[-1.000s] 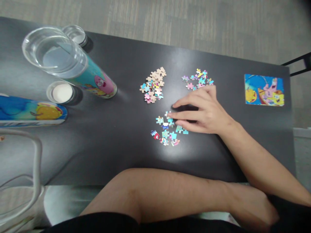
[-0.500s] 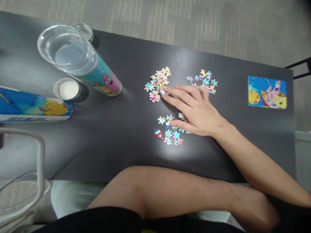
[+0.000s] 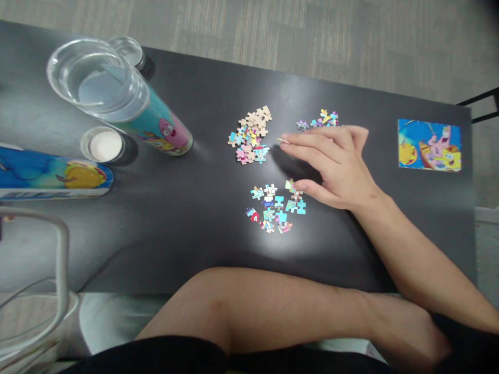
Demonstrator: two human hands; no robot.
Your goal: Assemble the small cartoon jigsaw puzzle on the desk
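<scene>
My right hand [image 3: 331, 163] hovers palm down over the dark table, its fingers pointing left. A small puzzle piece [image 3: 282, 140] is held at its fingertips, seen nearly edge-on. The thumb stands apart from the fingers, over the edge of a spread group of puzzle pieces [image 3: 279, 202] on the near side. To the left of the fingertips is a heaped pile of puzzle pieces [image 3: 249, 135], some with bare tan backs up. Beyond the knuckles lies another group of puzzle pieces [image 3: 324, 119], partly hidden by the hand. My left forearm lies along the near table edge; its hand is out of sight.
A picture card or flat box [image 3: 429, 145] lies at the right. On the left stand a clear-topped tube [image 3: 156, 122], a lid with a white inside [image 3: 104, 145], a clear round lid [image 3: 130, 52] and a blue printed box [image 3: 58, 174]. A white bar [image 3: 63, 254] rises at lower left.
My right hand has lifted and drawn back right from the pile, with a puzzle piece at its fingertips. More of the near group shows. The view has shifted slightly.
</scene>
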